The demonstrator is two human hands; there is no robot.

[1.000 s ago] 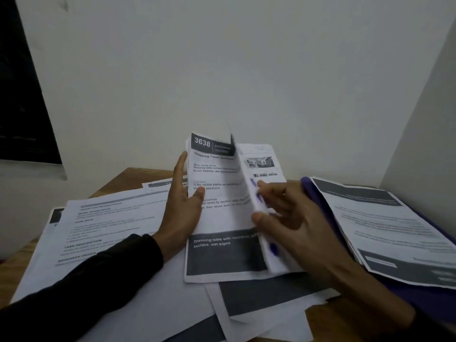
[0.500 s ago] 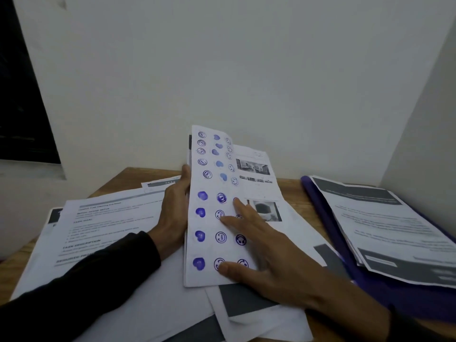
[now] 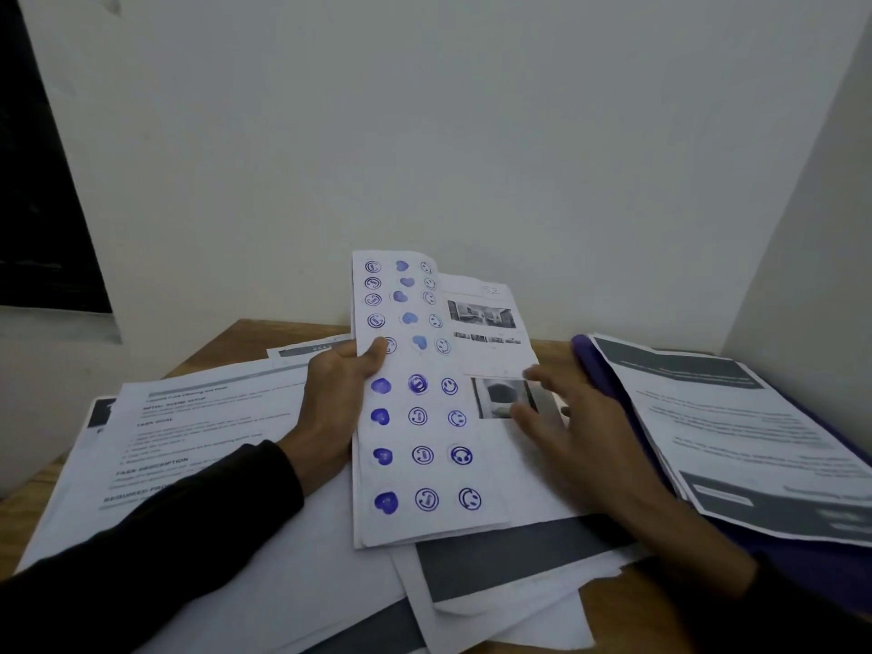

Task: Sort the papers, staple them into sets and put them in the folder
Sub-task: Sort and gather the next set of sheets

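A sheet stamped with rows of blue hearts and smiley faces (image 3: 420, 436) lies folded over a stack in the middle of the table. My left hand (image 3: 337, 408) grips its left edge, thumb on the stamped face. To its right shows a page with small photos (image 3: 486, 318). My right hand (image 3: 566, 427) rests flat on that page, fingers spread, blurred. A purple folder (image 3: 587, 361) lies open at the right with a printed sheet (image 3: 726, 427) on it. No stapler is in view.
Printed pages (image 3: 198, 417) overlap on the left of the wooden table (image 3: 255, 337). More loose sheets with grey bands (image 3: 509, 559) lie under the stack at the front. White walls close the table in behind and at the right.
The stamped sheet was turned over leftward and laid flat, hiding the "3638" page. My right hand then slid right off it onto the photo page. My left thumb moved onto the stamped face.
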